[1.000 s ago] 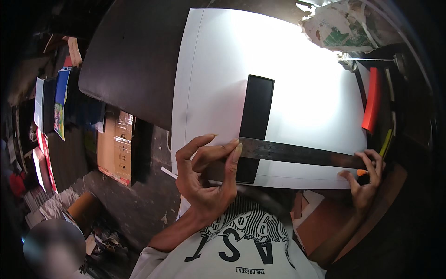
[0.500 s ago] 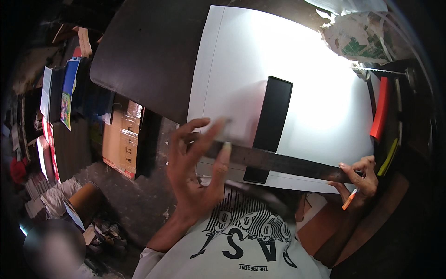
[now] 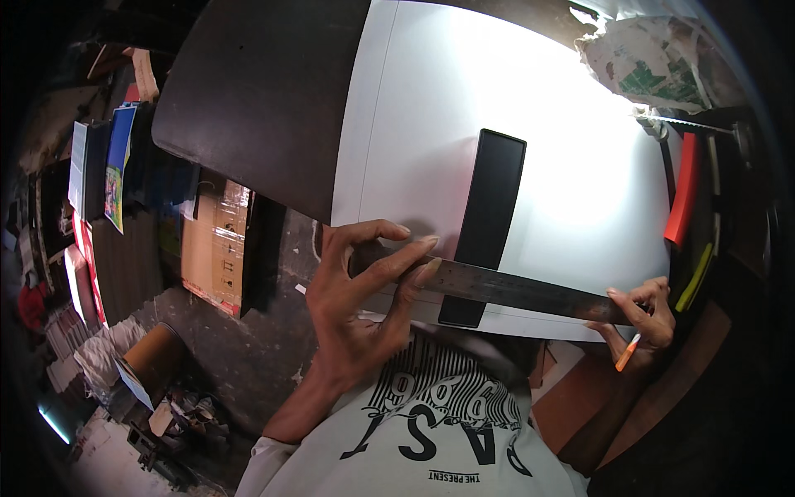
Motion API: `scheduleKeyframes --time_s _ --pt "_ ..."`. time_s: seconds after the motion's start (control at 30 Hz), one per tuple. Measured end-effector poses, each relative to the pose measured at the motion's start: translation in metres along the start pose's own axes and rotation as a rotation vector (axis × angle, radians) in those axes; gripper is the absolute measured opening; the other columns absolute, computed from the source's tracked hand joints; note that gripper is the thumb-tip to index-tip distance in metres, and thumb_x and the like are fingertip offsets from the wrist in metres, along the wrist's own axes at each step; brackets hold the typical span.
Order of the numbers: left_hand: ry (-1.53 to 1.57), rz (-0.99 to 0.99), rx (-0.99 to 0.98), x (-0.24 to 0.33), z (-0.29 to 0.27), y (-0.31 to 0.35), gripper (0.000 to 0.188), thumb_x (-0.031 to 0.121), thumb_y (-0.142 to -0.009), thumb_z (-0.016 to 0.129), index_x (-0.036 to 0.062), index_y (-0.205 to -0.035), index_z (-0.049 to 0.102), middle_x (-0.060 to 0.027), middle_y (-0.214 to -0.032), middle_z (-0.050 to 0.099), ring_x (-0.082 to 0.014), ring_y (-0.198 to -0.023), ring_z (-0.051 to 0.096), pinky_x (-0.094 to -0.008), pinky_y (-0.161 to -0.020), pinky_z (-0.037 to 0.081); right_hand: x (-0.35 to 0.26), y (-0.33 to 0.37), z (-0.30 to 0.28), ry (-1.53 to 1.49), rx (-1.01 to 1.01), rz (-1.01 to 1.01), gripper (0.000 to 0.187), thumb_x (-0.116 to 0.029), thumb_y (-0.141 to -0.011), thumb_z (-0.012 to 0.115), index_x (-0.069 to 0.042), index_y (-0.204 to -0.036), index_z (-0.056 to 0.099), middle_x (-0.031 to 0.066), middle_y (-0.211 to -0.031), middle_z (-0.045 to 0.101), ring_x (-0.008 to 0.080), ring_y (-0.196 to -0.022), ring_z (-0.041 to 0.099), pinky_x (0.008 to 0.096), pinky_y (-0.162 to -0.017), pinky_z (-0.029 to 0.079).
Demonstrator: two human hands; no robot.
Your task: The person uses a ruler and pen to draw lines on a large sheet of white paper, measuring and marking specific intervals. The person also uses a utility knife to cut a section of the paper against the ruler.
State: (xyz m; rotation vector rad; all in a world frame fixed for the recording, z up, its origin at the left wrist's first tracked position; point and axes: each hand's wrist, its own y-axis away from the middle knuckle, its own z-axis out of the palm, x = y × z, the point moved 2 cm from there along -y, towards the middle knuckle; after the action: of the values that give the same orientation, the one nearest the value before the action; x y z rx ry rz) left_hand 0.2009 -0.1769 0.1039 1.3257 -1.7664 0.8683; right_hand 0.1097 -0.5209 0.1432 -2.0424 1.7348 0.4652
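Head view, left hand [image 3: 341, 291], right hand [image 3: 652, 323] holding ruler [image 3: 530, 291]; carton [image 3: 211, 253], contents hidden

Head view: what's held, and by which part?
A ruler: left hand near its left end, right hand near its right. Right hand also holds an orange stick, one end free.

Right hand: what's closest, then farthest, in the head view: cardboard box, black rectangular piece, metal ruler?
1. Metal ruler: right end held by the right hand.
2. Black rectangular piece: left of that hand.
3. Cardboard box: far left.

Scuffed dark floor [image 3: 261, 348], dimly lit
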Motion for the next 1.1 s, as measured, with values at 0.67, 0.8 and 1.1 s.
scheduleKeyframes --time_s 0.67,0.8,1.1 --pt "-0.067 -0.031 -0.014 -0.001 -0.007 -0.002 0.032 0.012 -0.075 0.087 0.0114 -0.106 0.08 -0.0072 -0.109 0.063 -0.0208 -0.104 0.054 -0.0355 -0.086 0.049 -0.016 -0.01 0.013 -0.04 0.017 0.053 0.064 -0.022 -0.042 0.095 -0.012 -0.104 0.081 0.0003 -0.076 0.051 0.0201 -0.076 0.046 0.0345 -0.071 0.035" --pt "-0.061 -0.038 -0.008 -0.001 -0.006 -0.002 0.032 0.012 -0.075 0.087 0.0111 -0.106 0.08 -0.008 -0.109 0.063 -0.0214 -0.106 0.054 -0.0364 -0.088 0.05 -0.017 -0.01 0.014 -0.029 0.024 0.059 0.065 -0.022 -0.042 0.095 -0.012 -0.104 0.081 0.0004 -0.077 0.051 0.0203 -0.076 0.046 0.0342 -0.071 0.035" --pt "-0.08 0.001 0.001 -0.006 -0.006 0.0 0.029 0.013 -0.075 0.087 0.0099 -0.103 0.08 -0.0082 -0.11 0.064 -0.0211 -0.106 0.056 -0.0354 -0.086 0.049 -0.018 -0.011 0.014 -0.016 0.021 0.028 0.064 -0.022 -0.043 0.096 -0.011 -0.104 0.081 0.0008 -0.077 0.052 0.0208 -0.076 0.046 0.0352 -0.071 0.036"
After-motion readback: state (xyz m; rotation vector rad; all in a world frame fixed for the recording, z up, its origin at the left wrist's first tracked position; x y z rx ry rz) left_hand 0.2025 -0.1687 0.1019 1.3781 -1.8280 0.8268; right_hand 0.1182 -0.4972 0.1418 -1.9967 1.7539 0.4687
